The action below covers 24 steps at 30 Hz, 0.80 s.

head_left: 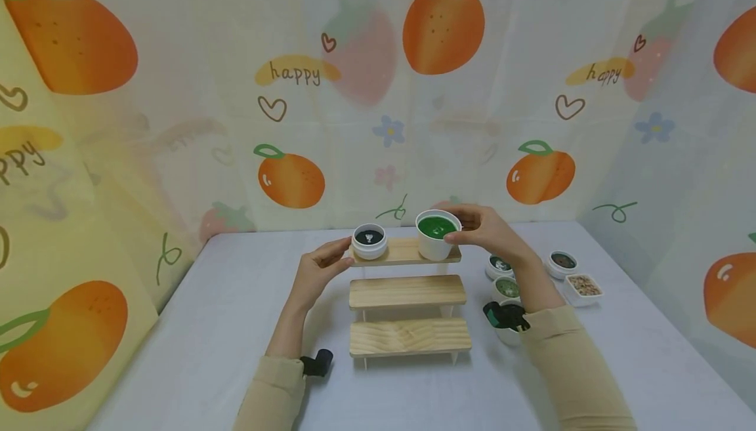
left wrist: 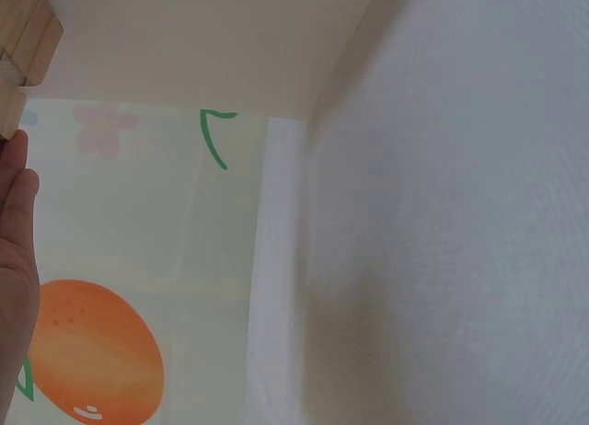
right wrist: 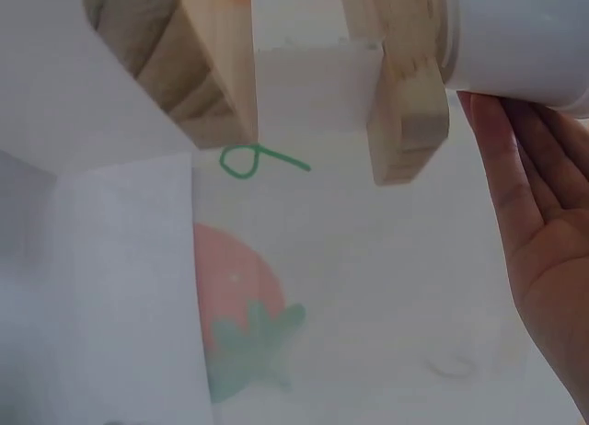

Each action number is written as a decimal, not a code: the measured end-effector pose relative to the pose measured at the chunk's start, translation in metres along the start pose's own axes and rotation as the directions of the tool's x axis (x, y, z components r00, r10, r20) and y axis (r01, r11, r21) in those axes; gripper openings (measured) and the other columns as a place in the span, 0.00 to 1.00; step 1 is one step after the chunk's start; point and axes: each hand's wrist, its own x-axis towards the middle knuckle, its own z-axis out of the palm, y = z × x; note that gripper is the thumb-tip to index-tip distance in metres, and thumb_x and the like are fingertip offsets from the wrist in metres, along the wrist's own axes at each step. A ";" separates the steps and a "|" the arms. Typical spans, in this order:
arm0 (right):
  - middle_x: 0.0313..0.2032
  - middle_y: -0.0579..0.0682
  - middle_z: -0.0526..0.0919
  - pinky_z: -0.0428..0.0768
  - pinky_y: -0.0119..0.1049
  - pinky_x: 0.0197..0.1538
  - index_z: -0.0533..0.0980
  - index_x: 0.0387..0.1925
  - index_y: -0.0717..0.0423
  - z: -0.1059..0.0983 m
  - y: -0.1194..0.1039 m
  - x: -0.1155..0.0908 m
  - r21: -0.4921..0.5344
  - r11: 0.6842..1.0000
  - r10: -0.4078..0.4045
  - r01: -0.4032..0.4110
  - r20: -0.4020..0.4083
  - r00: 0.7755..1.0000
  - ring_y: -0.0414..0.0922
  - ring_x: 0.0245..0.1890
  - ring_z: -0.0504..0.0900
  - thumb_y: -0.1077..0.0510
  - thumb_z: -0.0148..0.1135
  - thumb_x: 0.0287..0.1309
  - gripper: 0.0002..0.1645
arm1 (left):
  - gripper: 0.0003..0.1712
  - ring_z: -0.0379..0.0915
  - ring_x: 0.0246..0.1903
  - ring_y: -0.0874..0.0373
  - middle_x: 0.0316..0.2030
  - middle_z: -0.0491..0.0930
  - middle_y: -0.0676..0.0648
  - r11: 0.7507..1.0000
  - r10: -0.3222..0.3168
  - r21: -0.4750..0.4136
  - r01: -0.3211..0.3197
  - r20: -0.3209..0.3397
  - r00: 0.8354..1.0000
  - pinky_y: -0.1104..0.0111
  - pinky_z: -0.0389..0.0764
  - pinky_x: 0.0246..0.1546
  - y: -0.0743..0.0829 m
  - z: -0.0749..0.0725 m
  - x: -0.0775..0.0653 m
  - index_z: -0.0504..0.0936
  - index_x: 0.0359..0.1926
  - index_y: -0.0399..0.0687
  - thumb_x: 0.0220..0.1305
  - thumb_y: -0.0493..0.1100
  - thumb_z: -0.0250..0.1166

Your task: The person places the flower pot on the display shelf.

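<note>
A three-step display stand with wooden boards [head_left: 407,291] on pale supports stands mid-table. My right hand [head_left: 491,229] grips a white paper cup [head_left: 436,247] with a green top, thumb in front and fingers behind. In the right wrist view the white cup [right wrist: 525,43] touches or nearly touches the board. At the stand's other end, my left hand [head_left: 319,273] holds the top board's left end between thumb and fingers. Close beside those fingers, a small white tub [head_left: 369,247] with a dark top sits on that board. The left wrist view shows fingertips against the wood [left wrist: 11,112].
Right of the stand, partly behind my right forearm, are a dark-topped tub [head_left: 498,266] and a green-topped cup [head_left: 506,288], with another white container below. Farther right lie a brown-filled tub [head_left: 563,262] and a square nut-filled dish [head_left: 583,287]. A printed curtain [head_left: 378,155] closes the back.
</note>
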 end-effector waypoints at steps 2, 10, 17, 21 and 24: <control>0.62 0.55 0.79 0.82 0.29 0.56 0.73 0.65 0.52 0.002 -0.001 0.002 0.003 1.000 0.000 0.000 0.001 1.000 0.38 0.52 0.83 0.56 0.71 0.56 0.34 | 0.25 0.77 0.58 0.68 0.61 0.80 0.42 1.000 0.001 -0.004 -0.001 -0.002 1.000 0.80 0.75 0.62 0.000 0.000 0.000 0.81 0.59 0.44 0.60 0.41 0.71; 0.54 0.56 0.82 0.82 0.28 0.52 0.74 0.62 0.55 0.011 -0.006 0.011 -0.007 0.999 -0.034 0.034 0.017 0.999 0.40 0.46 0.83 0.58 0.70 0.56 0.31 | 0.25 0.75 0.54 0.76 0.61 0.79 0.39 1.000 0.003 -0.018 -0.003 -0.009 1.000 0.82 0.74 0.61 0.001 0.000 0.000 0.80 0.59 0.42 0.60 0.40 0.71; 0.57 0.57 0.81 0.81 0.30 0.54 0.73 0.64 0.54 0.017 -0.011 0.017 -0.015 1.000 -0.014 0.014 0.021 1.000 0.43 0.50 0.82 0.56 0.70 0.55 0.33 | 0.25 0.75 0.55 0.76 0.61 0.78 0.39 1.000 0.001 -0.023 -0.001 -0.012 1.000 0.82 0.74 0.61 0.003 0.001 -0.001 0.80 0.60 0.42 0.61 0.39 0.70; 0.58 0.59 0.80 0.81 0.28 0.55 0.73 0.64 0.56 0.021 -0.012 0.019 -0.003 1.000 -0.021 0.021 0.031 0.999 0.44 0.50 0.82 0.58 0.70 0.55 0.34 | 0.25 0.76 0.54 0.76 0.61 0.78 0.38 0.999 0.001 -0.033 -0.001 -0.013 1.000 0.82 0.74 0.61 0.002 0.001 0.000 0.80 0.59 0.41 0.61 0.38 0.70; 0.58 0.59 0.80 0.81 0.28 0.55 0.73 0.64 0.57 0.022 -0.011 0.020 0.002 1.000 -0.027 0.027 0.032 0.999 0.43 0.49 0.82 0.59 0.70 0.55 0.34 | 0.25 0.75 0.54 0.76 0.61 0.78 0.37 0.999 0.002 -0.041 -0.003 -0.013 1.000 0.83 0.74 0.61 0.001 0.002 0.000 0.80 0.59 0.40 0.61 0.37 0.70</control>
